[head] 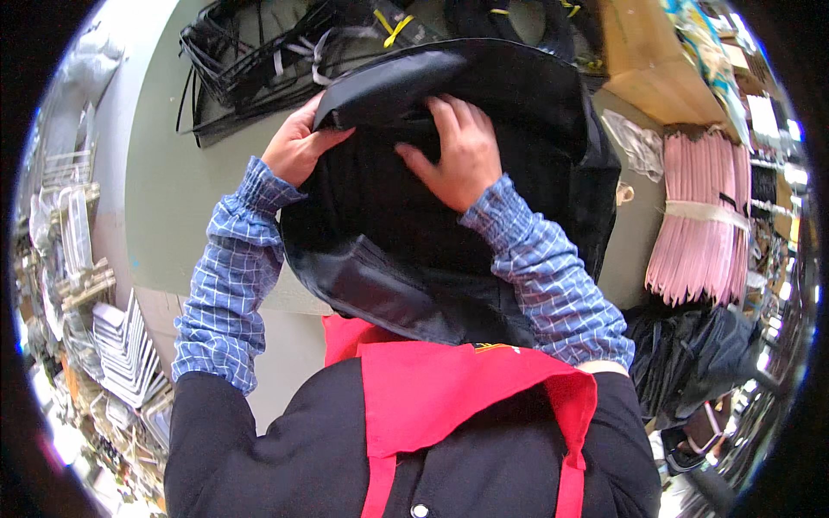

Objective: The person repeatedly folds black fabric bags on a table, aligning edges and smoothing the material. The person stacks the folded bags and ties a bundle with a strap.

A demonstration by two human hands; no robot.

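A large black bag or cover of smooth sheet material (414, 259) lies spread before me on a grey-green table, its rim bulging toward my red apron. My left hand (303, 144) pinches the upper left edge of it, thumb on the inner side and fingers behind. Over the dark inner face lies my right hand (461, 146), fingers bent at a folded-over shiny flap (395, 84) and thumb spread apart. Whether the right fingers grip the flap I cannot tell.
Black strips or frames (239, 71) lie at the table's back left, near a yellow tie (392, 28). A cardboard box (660, 71) stands back right, beside a banded bundle of pink strips (699, 252). Black sheeting (693, 356) hangs at the lower right.
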